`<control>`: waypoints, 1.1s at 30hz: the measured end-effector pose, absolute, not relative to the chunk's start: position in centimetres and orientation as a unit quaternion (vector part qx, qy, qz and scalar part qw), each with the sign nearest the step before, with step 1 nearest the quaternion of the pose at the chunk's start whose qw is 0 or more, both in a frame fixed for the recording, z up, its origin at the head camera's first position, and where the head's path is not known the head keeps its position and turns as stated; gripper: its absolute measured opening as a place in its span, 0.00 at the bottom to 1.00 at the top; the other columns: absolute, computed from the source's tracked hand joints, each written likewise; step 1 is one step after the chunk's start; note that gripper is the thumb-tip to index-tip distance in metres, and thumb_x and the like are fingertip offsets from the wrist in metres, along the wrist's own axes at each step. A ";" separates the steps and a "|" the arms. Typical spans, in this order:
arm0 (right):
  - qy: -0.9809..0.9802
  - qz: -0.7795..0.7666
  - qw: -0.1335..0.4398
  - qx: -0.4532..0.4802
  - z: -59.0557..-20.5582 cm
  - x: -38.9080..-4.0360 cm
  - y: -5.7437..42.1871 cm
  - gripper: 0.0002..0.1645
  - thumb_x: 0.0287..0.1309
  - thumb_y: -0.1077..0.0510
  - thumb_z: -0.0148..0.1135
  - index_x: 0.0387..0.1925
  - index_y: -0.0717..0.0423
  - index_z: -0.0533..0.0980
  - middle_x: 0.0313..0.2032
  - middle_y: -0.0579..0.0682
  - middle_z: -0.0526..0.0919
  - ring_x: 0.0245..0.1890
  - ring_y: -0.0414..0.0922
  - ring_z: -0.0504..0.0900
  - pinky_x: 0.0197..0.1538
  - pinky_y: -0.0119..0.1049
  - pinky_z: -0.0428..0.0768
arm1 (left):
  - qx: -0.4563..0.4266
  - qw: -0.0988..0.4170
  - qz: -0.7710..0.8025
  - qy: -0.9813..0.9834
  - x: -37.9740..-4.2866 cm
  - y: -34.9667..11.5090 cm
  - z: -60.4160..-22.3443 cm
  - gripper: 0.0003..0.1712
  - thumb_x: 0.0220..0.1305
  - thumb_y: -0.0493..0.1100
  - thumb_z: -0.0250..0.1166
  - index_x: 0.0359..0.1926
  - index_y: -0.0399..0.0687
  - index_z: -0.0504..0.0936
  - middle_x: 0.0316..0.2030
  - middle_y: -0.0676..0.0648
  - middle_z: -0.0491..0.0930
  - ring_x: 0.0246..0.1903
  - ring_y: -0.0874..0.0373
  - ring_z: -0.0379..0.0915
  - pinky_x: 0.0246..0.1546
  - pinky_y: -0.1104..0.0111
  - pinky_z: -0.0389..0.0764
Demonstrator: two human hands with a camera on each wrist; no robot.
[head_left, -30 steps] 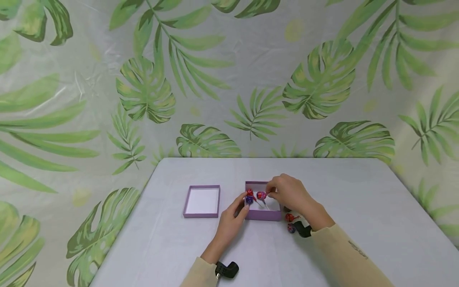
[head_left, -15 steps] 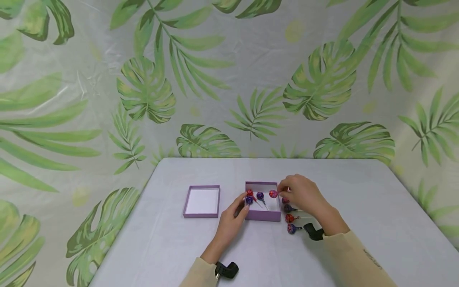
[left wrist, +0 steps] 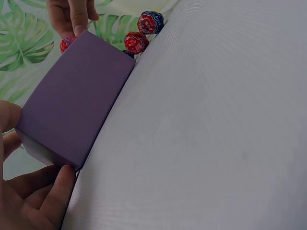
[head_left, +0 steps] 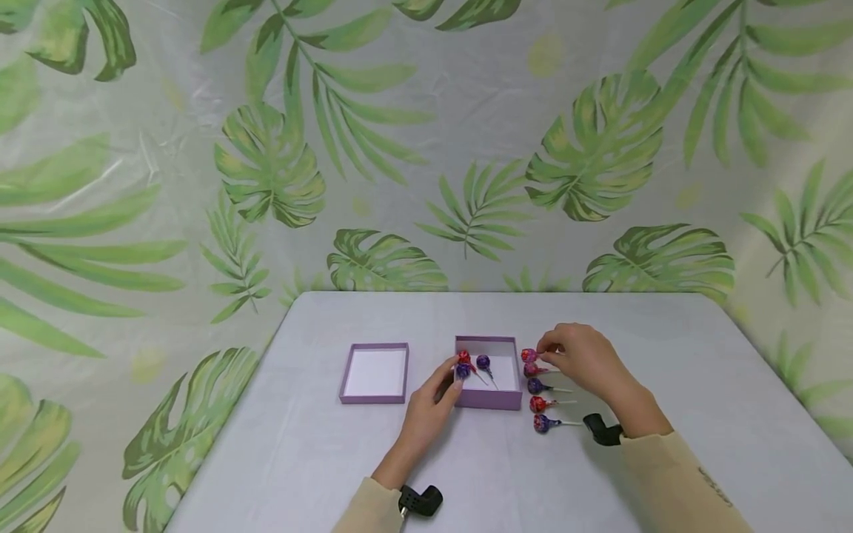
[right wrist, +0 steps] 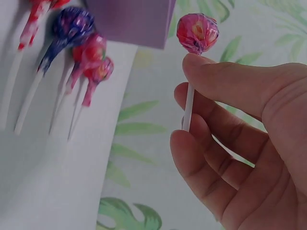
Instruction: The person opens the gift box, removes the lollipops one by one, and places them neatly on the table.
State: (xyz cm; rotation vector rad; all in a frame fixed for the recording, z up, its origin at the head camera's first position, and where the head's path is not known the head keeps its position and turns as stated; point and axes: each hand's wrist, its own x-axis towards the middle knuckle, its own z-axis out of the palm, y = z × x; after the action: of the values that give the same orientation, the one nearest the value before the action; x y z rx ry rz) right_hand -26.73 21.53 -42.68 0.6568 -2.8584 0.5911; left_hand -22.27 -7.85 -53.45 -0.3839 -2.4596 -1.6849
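Note:
My right hand [head_left: 586, 359] pinches a pink-wrapped lollipop [right wrist: 197, 32] by its white stick, between thumb and fingers. It is just right of the open purple box [head_left: 489, 400], at the far end of a row of lollipops. My left hand [head_left: 429, 407] grips the box's left side, thumb near the front corner and fingers toward the rim. Inside the box lie a red lollipop [head_left: 464, 357] and a purple one [head_left: 463, 371] by my left fingers, with another purple lollipop [head_left: 483, 362] nearer the middle. In the left wrist view the box wall [left wrist: 81, 96] hides its contents.
Right of the box, several lollipops lie in a column, sticks pointing right: a pink one [head_left: 531, 369], a dark purple one [head_left: 535, 386], a red one [head_left: 537, 404] and a blue-and-red one [head_left: 542, 423]. A shallow purple lid [head_left: 374, 400] lies to the left on the white table [head_left: 280, 444].
My right hand has carried the pink lollipop rightward out of the box, over its right wall, to the far end of the column. The left hand and box have stayed in place.

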 end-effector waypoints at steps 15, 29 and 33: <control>-0.960 0.206 0.076 0.174 -44.6 -28.0 24.7 0.04 0.59 0.61 0.71 0.36 0.50 0.87 0.32 0.44 0.83 0.34 0.48 0.81 0.38 0.51 0.81 | -0.131 0.067 -0.558 -0.817 -22.5 -7.9 -53.4 0.28 0.76 0.50 0.58 0.74 0.60 0.69 0.66 0.45 0.74 0.65 0.54 0.70 0.65 0.63 0.71; -0.962 0.207 0.073 0.164 -46.3 -28.7 26.3 0.04 0.59 0.63 0.71 0.35 0.51 0.87 0.32 0.47 0.83 0.33 0.48 0.80 0.36 0.50 0.79 | -0.130 0.065 -0.555 -0.819 -22.3 -7.6 -53.1 0.28 0.76 0.51 0.57 0.74 0.61 0.68 0.67 0.47 0.73 0.66 0.54 0.69 0.65 0.62 0.72; -0.963 0.206 0.068 0.162 -47.1 -29.4 26.7 0.03 0.58 0.63 0.72 0.35 0.52 0.87 0.32 0.47 0.83 0.34 0.48 0.80 0.38 0.51 0.80 | -0.129 0.063 -0.557 -0.818 -22.4 -7.7 -53.2 0.28 0.76 0.51 0.58 0.74 0.62 0.68 0.66 0.46 0.73 0.66 0.53 0.69 0.64 0.62 0.72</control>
State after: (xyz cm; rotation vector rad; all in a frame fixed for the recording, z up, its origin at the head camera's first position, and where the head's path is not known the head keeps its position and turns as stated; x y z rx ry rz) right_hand -29.39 26.68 -47.14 0.4892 -2.9002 0.6220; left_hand -22.38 -7.68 -53.18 -0.3910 -2.4703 -1.6840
